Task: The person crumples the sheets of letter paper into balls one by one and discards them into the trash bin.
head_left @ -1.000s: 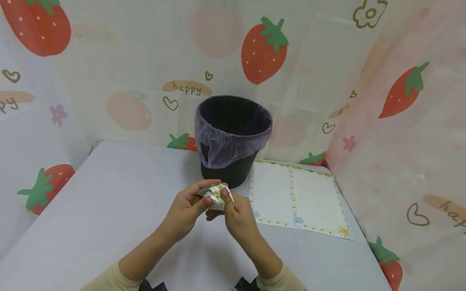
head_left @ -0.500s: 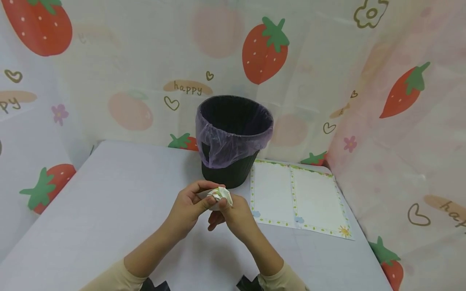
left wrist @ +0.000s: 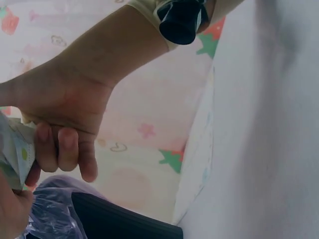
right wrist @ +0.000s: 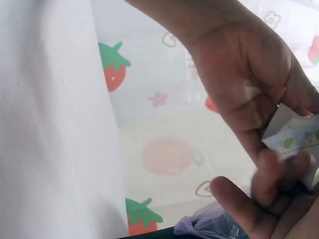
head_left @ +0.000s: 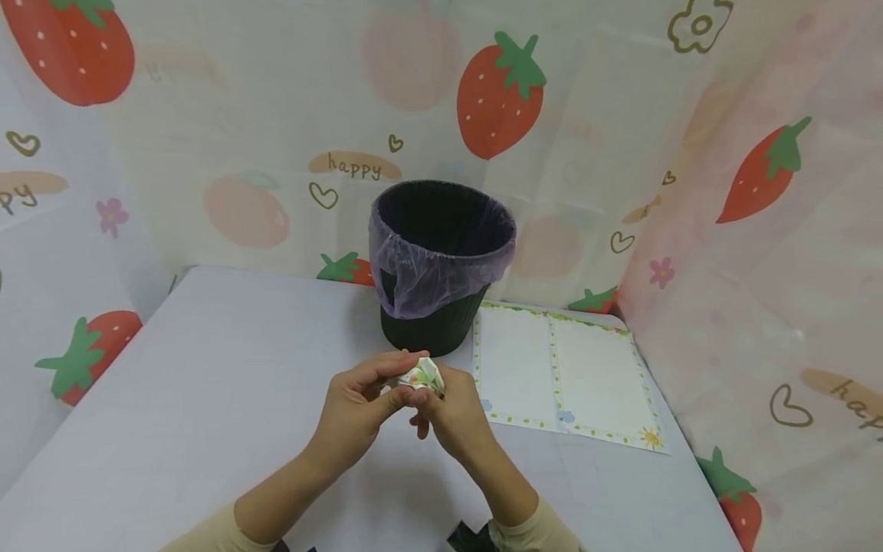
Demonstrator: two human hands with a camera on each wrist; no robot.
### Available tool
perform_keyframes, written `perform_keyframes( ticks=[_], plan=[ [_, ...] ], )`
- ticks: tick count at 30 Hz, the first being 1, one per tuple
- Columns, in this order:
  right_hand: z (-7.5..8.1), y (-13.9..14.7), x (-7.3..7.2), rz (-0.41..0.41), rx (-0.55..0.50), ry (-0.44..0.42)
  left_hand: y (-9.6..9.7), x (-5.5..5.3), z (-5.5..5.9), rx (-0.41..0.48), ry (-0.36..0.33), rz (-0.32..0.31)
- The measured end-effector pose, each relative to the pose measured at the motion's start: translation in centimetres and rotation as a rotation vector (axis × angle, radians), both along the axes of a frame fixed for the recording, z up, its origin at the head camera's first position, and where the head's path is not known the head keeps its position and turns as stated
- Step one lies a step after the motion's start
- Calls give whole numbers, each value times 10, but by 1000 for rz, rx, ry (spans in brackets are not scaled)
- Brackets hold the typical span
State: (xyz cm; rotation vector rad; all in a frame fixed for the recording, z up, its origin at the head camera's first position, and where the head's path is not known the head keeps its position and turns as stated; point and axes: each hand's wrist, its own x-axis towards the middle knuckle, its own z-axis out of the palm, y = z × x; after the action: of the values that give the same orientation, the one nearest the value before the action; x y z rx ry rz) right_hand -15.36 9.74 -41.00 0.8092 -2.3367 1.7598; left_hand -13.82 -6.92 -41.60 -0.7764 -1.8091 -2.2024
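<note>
Both hands hold a small crumpled piece of paper (head_left: 424,373), white with green and orange print, between them over the table. The left hand (head_left: 353,402) pinches its left side, thumb below and index finger along the top. From the right, the right hand (head_left: 457,410) grips it, with the thumb near the left thumb. In the left wrist view, the right hand's curled fingers (left wrist: 68,147) are beside the folded paper (left wrist: 19,149). The right wrist view shows a pale flap of the paper (right wrist: 294,134) at the left palm. Part of the paper is hidden by the fingers.
A black trash bin (head_left: 431,333) with a purple plastic liner (head_left: 441,284) stands just beyond the hands. To its right, a white sheet with a leaf-patterned border (head_left: 600,383) lies on the white table (head_left: 207,399). Strawberry-printed curtains (head_left: 276,92) enclose the back and sides.
The paper has become a more compact wad. The hands have turned and squeezed it, with thumbs and fingers shifting around it. The bin and bordered sheet have stayed put.
</note>
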Motion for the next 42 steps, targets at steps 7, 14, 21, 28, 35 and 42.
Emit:
perform_keyframes(
  ticks=[7, 14, 21, 28, 35, 42],
  plan=[
    [-3, -6, 2, -57, -31, 86, 0, 1, -2, -16, 6, -11],
    [-5, -6, 1, -109, 38, 79, 1, -2, -8, -26, -3, 6],
    [0, -3, 2, -113, 148, 75, 1, -2, -9, -38, 19, 43],
    [-4, -7, 0, -132, 27, 66, 4, -5, -10, -40, 0, 60],
    [-7, -7, -7, -7, -70, -93, 2, -7, -8, -29, -79, 74],
    [-3, -2, -11, 190, -189, -196, -2, -6, 2, -4, -82, 69]
  ],
)
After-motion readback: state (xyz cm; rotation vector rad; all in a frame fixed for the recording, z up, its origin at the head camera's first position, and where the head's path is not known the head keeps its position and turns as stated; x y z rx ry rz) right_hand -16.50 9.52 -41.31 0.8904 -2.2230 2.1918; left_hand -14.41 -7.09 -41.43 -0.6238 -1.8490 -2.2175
